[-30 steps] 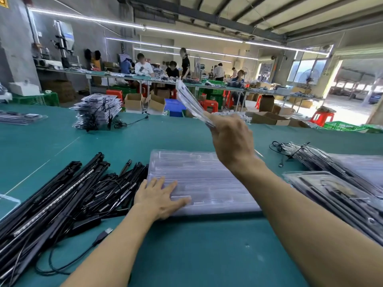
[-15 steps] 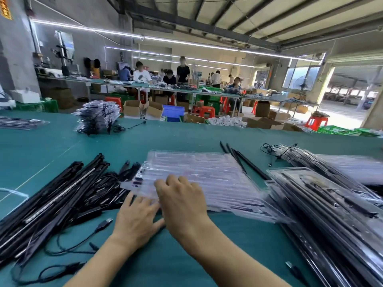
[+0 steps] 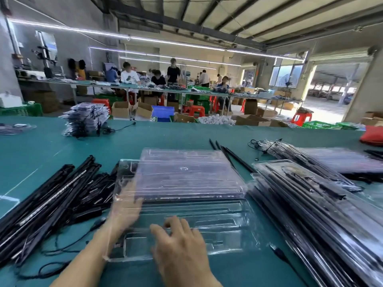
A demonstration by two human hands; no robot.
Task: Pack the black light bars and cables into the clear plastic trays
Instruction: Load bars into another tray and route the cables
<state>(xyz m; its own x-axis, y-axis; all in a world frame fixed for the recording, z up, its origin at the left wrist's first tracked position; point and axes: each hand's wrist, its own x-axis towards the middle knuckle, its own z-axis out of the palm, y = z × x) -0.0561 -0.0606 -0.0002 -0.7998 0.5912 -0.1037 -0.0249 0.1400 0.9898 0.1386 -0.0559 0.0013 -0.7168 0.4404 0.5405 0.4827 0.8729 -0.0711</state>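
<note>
Positioning an empty clear plastic tray (image 3: 217, 212): right hand (image 3: 180, 249) rested slack-fingered on it, holding nothing; left hand (image 3: 124, 212) had a grip too blurred to tell. Next, I reckoned, long black light bars (image 3: 47, 199) needed loading.

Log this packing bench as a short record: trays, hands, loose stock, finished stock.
front: clear plastic tray on the green table, no bars seen in it
left hand: blurred, at the tray's left edge, seen through the plastic; grip unclear
right hand: fingertips resting on the tray
behind: stack of empty trays
left side: loose light bars tangled with cables
right side: packed trays, piled
</note>
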